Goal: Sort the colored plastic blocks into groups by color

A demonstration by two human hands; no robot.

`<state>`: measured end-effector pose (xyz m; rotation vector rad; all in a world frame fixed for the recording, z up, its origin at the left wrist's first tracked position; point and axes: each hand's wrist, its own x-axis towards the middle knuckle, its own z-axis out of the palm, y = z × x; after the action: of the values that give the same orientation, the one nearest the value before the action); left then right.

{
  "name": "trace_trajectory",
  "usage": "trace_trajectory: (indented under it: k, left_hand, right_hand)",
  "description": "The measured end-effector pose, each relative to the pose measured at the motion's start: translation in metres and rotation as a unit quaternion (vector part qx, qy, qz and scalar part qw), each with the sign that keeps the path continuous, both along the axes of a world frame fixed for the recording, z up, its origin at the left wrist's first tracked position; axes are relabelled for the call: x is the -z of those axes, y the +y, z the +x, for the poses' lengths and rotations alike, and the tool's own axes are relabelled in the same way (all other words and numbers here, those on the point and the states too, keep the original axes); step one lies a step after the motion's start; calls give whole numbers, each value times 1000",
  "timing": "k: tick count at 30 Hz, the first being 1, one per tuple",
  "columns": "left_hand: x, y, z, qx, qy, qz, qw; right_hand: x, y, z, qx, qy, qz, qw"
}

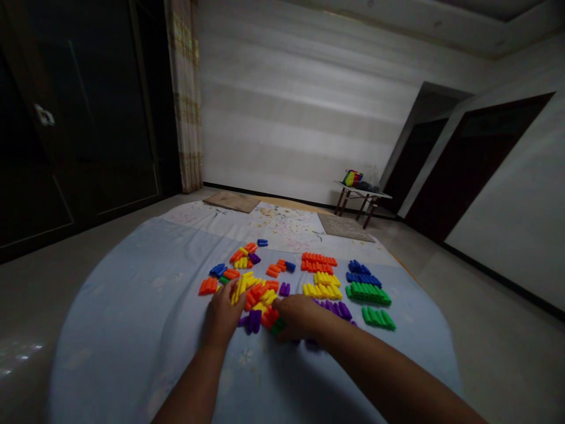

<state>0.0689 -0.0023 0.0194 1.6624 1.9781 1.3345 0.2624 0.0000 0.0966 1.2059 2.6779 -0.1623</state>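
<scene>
Blocks (256, 291) lie heaped on the table (119, 318), the left hand (222, 311) pinching yellow ones at the heap's left. At its near right, I cannot tell whether the right hand (300, 317) grips any. That low wrist could knock the purple row (339, 310), right of the heap, askew. Stubby and tube-like, the blocks show five bright colours.

A curtain (189, 106) hangs between white wall (286, 112) and seemingly glazed doors (97, 112).
</scene>
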Motion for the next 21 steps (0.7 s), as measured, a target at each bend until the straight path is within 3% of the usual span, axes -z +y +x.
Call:
trace_trajectory:
  k: [6, 9, 17, 21]
  left_hand:
    - [-6, -2, 1, -18, 12, 54, 998]
    - [-11, -5, 7, 33, 56, 99, 993]
    - [-17, -13, 20, 158, 136, 61, 976]
    - [-21, -14, 19, 142, 120, 42, 982]
  right_hand:
    - [4, 2, 2, -19, 133, -7, 991]
    - [0, 11, 11, 4, 179, 34, 983]
    - [-12, 21, 18, -51, 266, 42, 962]
    - [-14, 23, 21, -38, 286, 49, 956]
